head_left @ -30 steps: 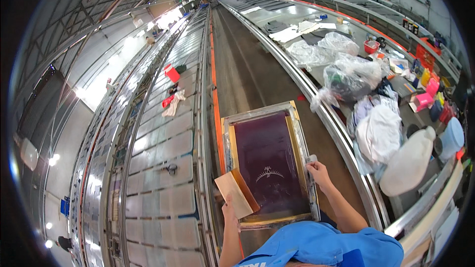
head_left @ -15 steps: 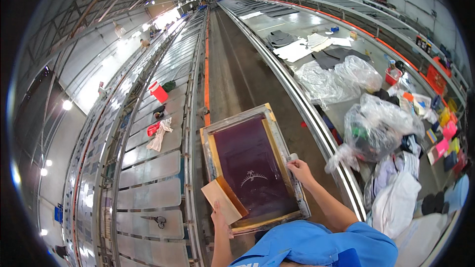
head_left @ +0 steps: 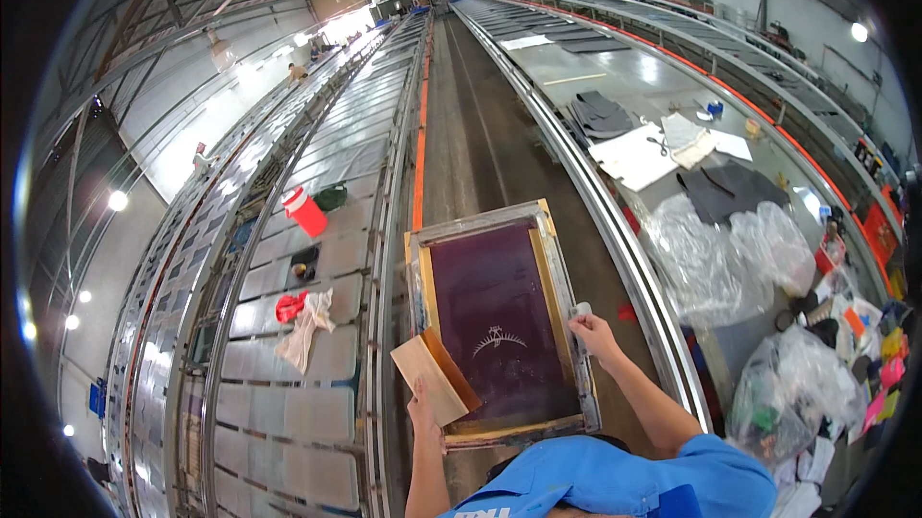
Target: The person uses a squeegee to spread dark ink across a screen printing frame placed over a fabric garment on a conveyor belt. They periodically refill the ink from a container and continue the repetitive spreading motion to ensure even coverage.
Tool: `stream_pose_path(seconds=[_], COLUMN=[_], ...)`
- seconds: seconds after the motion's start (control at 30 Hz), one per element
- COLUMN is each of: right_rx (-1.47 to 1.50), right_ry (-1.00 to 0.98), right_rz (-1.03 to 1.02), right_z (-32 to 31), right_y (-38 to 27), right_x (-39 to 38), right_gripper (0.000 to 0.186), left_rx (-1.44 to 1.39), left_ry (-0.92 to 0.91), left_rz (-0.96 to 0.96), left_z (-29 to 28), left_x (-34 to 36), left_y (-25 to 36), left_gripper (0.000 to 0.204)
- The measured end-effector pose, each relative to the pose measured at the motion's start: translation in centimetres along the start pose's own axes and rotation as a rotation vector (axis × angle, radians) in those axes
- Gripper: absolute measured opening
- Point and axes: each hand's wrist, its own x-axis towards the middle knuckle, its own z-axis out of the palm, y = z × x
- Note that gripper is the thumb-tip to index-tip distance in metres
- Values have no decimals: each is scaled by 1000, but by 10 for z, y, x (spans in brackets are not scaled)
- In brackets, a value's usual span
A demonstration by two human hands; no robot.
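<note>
A screen-printing frame with dark purple mesh and a pale arched design is carried in front of me over the aisle. My left hand grips a squeegee with a pale wooden handle and amber blade at the frame's lower left corner. The fingers of my right hand are closed on the right side of the frame, by a small pale grey piece at its edge.
Long rail-edged print tables flank the aisle. On the left lie a red jug and cloths. The right table holds plastic bags, white sheets, grey fabric and assorted containers. A distant person stands left.
My view has advanced along the aisle: the red jug and cloths sit nearer, and more of the far tables shows. My hands keep their holds as the frame shifts slightly left.
</note>
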Motion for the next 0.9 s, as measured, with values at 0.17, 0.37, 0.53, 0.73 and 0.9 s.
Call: stream_pose_path(seconds=[0.17,0.37,0.53,0.73,0.9], right_rx=[34,72,82,19,-45], right_ry=[59,214,223,72,-45], right_rz=[113,30,93,27,68], right_z=[11,16,15,29,56], right_y=[-16,12,-39,-48,-83], right_x=[76,223,366,523,645], right_gripper=[14,15,15,16,14], left_rx=[-27,171,111,68,-43], left_ry=[-103,-90,-81,-16,43], left_rz=[-2,-41,15,28,-29], left_z=[50,154,271,320,374], left_x=[103,228,306,410,480], left_y=[20,70,120,135,155], left_gripper=[69,69,67,65,63])
